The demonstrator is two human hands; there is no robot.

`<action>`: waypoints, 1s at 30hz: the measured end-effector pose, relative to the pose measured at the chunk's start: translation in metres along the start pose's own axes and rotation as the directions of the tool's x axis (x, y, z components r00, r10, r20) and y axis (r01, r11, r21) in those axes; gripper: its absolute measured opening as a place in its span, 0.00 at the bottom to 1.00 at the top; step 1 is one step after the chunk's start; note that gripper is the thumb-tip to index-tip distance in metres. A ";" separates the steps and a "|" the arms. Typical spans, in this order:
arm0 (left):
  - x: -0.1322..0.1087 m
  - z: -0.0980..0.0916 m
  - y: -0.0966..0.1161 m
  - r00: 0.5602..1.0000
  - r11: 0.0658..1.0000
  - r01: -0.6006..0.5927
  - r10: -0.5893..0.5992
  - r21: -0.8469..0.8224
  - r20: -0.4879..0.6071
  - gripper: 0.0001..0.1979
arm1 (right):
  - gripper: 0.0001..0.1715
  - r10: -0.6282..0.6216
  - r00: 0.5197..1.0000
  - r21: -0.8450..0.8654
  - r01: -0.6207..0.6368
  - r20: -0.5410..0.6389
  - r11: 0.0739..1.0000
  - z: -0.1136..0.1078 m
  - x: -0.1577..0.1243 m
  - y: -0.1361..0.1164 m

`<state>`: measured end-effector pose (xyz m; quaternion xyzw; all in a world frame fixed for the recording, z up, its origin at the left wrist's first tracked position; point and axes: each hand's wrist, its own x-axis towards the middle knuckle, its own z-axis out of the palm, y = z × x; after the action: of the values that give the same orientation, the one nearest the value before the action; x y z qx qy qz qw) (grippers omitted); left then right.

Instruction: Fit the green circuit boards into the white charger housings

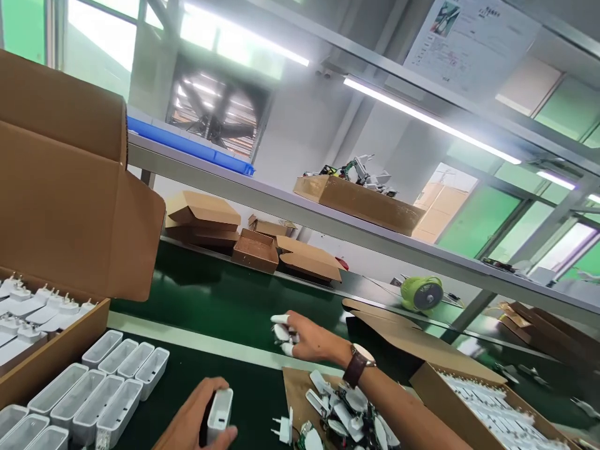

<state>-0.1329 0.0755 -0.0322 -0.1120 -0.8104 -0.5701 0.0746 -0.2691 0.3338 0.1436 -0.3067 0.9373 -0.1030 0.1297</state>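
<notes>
My left hand (199,412) grips a white open-topped plastic housing (220,407), held upright over the dark green work surface. My right hand (304,337) has white covers on its fingertips and a watch on the wrist. Its fingers are closed on a small white part (282,333), whose exact kind I cannot make out. Under my right forearm lies a pile of white parts and circuit boards (344,409) on a piece of cardboard. A white plug piece (284,430) lies at the pile's left side. Several more white housings (96,400) stand in rows left of my left hand.
A tall-flapped carton (60,337) with white plug covers stands at left; another carton (497,406) of them is at right. Behind lie a green belt (210,294), empty-looking cardboard trays (255,250) and a green fan (422,294). A shelf (276,206) crosses above.
</notes>
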 end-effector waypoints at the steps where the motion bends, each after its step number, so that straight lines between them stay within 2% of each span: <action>1: -0.001 -0.001 -0.002 0.997 0.999 -0.034 0.036 0.037 -0.072 0.23 | 0.20 -0.068 0.997 -0.001 0.068 0.042 0.998 0.012 -0.004 -0.019; 3: -0.003 -0.005 -0.008 0.983 0.985 -0.126 0.139 0.114 -0.117 0.25 | 0.24 -0.185 0.975 0.011 0.185 0.123 0.983 0.038 -0.014 -0.052; 5: -0.006 -0.009 -0.016 0.977 0.964 -0.197 0.208 0.178 -0.048 0.26 | 0.27 -0.278 0.942 -0.007 0.284 0.190 0.959 0.059 -0.024 -0.070; 7: -0.012 -0.012 -0.022 0.978 0.955 -0.204 0.208 0.215 0.004 0.26 | 0.33 -0.238 0.953 -0.058 0.252 0.186 0.966 0.068 -0.037 -0.072; 10: -0.019 -0.011 -0.030 0.989 0.963 -0.148 0.150 0.225 0.009 0.27 | 0.43 -0.032 0.993 -0.143 0.049 0.117 0.988 0.071 -0.063 -0.051; 15: -0.017 -0.008 -0.035 0.992 0.969 -0.097 0.076 0.226 0.100 0.28 | 0.22 0.162 0.985 -0.251 -0.142 0.061 0.958 0.087 -0.107 -0.019; 19: -0.018 -0.010 -0.028 0.992 0.974 -0.095 0.074 0.208 0.105 0.28 | 0.20 0.224 0.969 -0.290 -0.245 -0.105 0.925 0.101 -0.116 -0.015; 21: -0.019 -0.012 -0.022 0.993 0.976 -0.094 0.078 0.194 0.091 0.27 | 0.18 0.205 0.963 -0.284 -0.249 -0.176 0.926 0.104 -0.114 -0.019; 24: -0.018 -0.014 -0.016 0.995 0.981 -0.083 0.071 0.178 0.069 0.28 | 0.27 0.053 0.976 -0.254 -0.107 -0.211 0.961 0.113 -0.108 -0.036; 27: -0.014 -0.016 -0.015 0.997 0.988 -0.081 0.079 0.132 0.019 0.30 | 0.37 -0.228 0.953 -0.154 0.199 -0.201 0.968 0.133 -0.097 -0.058; 29: -0.012 -0.016 -0.017 0.998 0.994 -0.067 0.067 0.087 -0.005 0.32 | 0.37 -0.345 0.916 -0.095 0.333 -0.203 0.938 0.149 -0.086 -0.069; 30: -0.012 -0.017 -0.019 0.998 0.996 -0.052 0.054 0.067 -0.018 0.32 | 0.35 -0.353 0.913 -0.084 0.343 -0.205 0.936 0.156 -0.080 -0.073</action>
<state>-0.1263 0.0526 -0.0466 -0.1252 -0.8250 -0.5416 0.1014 -0.1190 0.3061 0.0305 -0.4583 0.8784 -0.1356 -0.0010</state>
